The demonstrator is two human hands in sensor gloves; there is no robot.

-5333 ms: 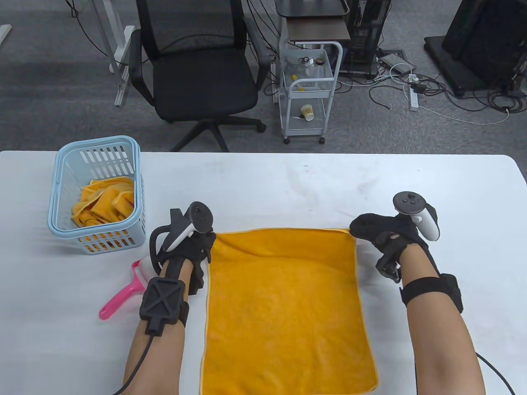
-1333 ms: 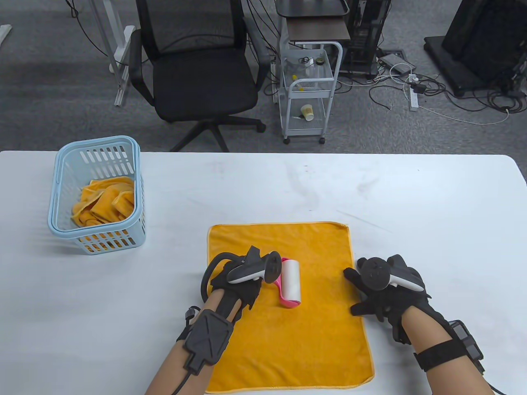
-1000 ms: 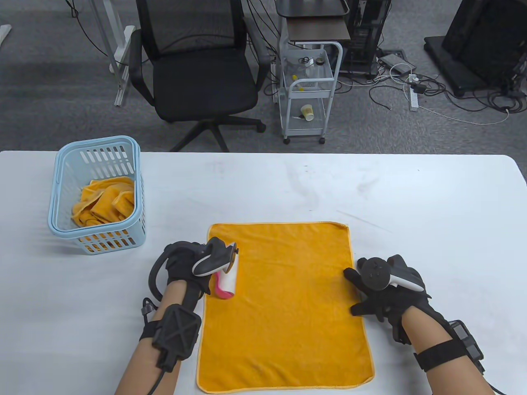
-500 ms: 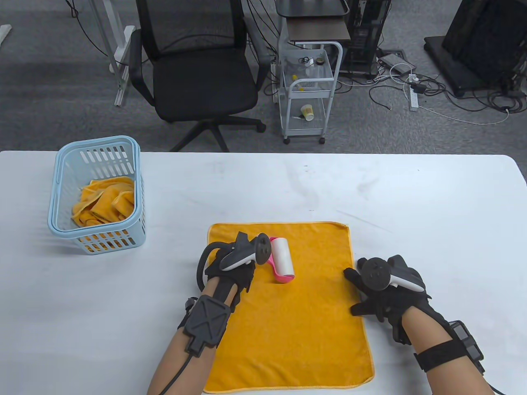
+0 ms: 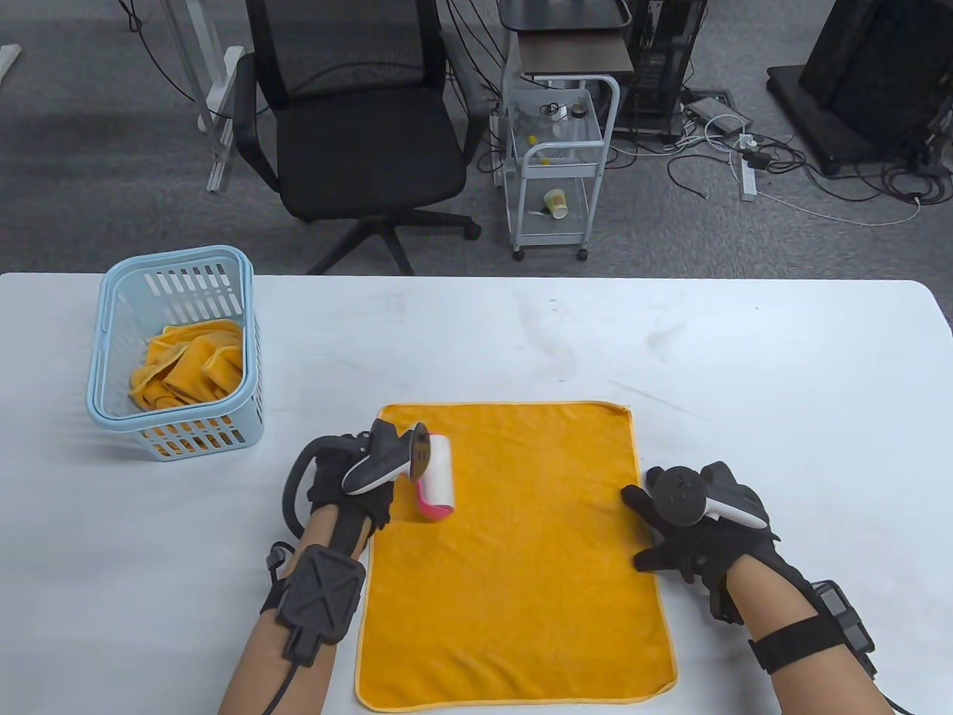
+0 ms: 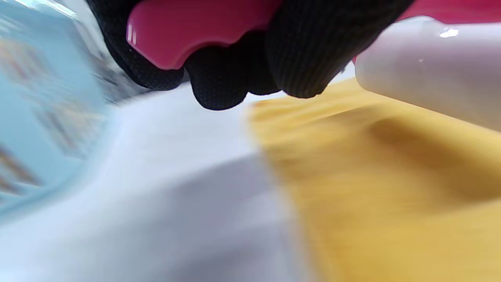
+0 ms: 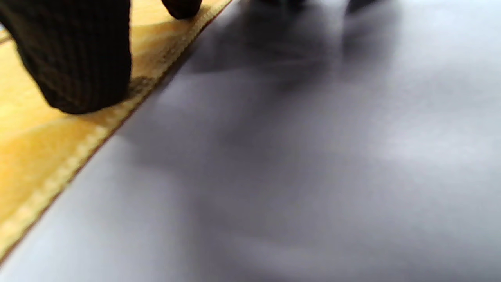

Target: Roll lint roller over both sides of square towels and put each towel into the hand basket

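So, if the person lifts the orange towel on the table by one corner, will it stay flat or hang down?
The orange towel would probably hang limp: it lies flat, and the towel in the basket sits in soft crumpled folds. It may also slide when pushed, perhaps why the right hand rests fingers on its edge while the left hand grips the lint roller.

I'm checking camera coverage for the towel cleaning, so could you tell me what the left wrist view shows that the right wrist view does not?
Only the left wrist view shows the left hand gripping the pink handle of the lint roller, its white roll at the orange towel, with the blue basket blurred at the left edge.

Only the right wrist view shows the right hand's fingertips pressing on the towel's stitched hem.

Both show the towel lying flat on the white table.
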